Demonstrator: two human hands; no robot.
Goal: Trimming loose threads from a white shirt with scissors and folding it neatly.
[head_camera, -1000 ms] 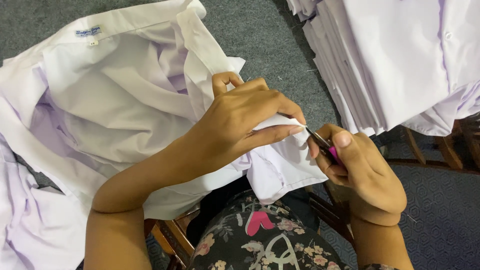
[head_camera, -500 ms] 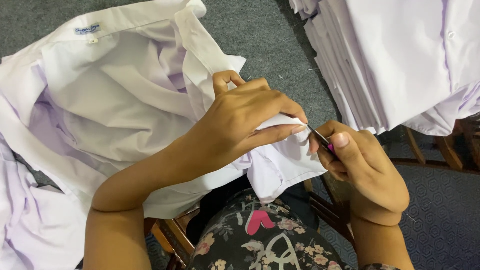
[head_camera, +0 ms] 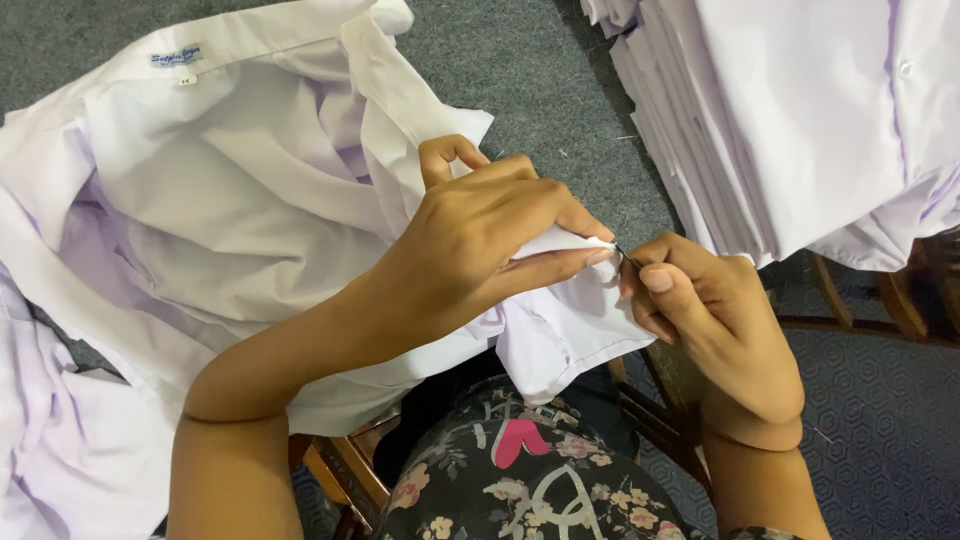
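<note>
While the left hand (head_camera: 480, 240) pinches soft white shirt (head_camera: 250, 200) fabric, the right hand (head_camera: 710, 320) grips a thin metal tool (head_camera: 624, 254).

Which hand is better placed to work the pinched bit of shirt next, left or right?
Right, probably. The right hand holds a small dark-tipped tool with its tip right at the fold. The left hand is busy pinching that fold of the white shirt and is steadying it.

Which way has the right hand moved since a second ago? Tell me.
No clear move: the right hand stays just below the shirt stack, its tool tip at the pinched cloth.
</note>
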